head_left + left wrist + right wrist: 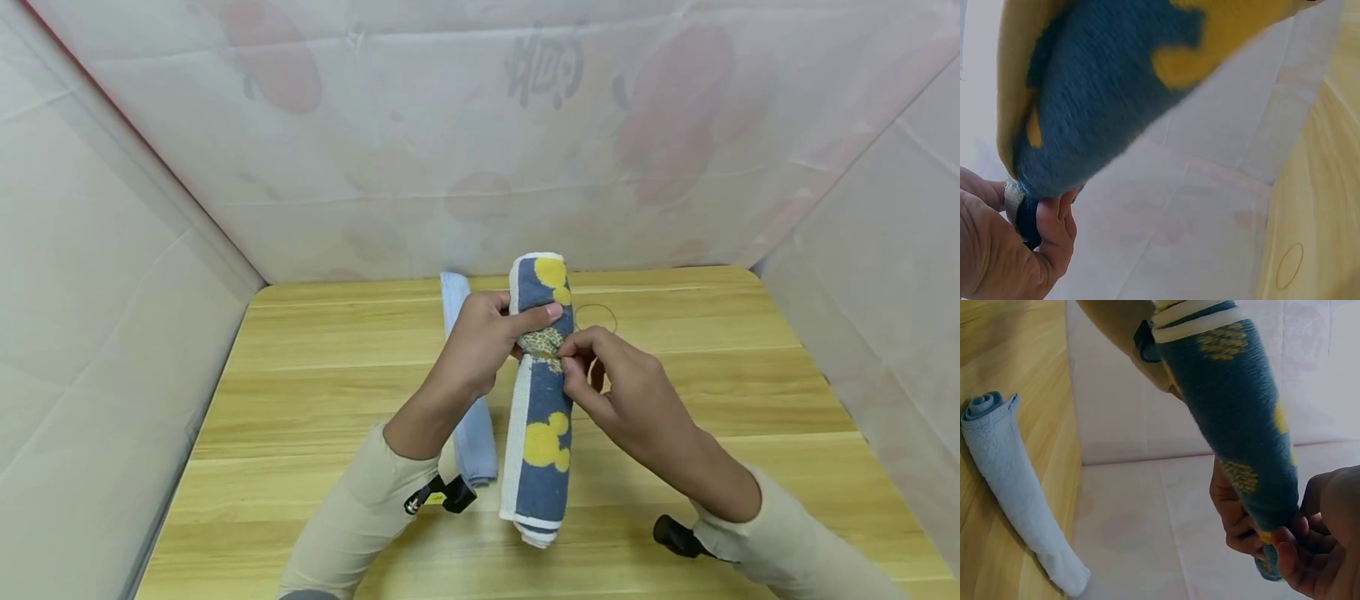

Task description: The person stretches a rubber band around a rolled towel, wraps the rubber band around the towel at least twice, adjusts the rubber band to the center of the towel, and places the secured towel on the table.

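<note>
Head view shows the rolled blue towel point(542, 400) lying lengthwise away from the person, held above the bench point(315, 392), left hand point(480, 346) gripping its middle, right hand point(600, 367) pinching a band there.

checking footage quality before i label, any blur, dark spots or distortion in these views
Head view: even light, sharp, walls bowed by the wide lens. Left wrist view: the blue and yellow rolled towel fills the frame close up and looks soft. Right wrist view: dimmer, the right hand in shadow, the light blue rolled towel clear.
</note>
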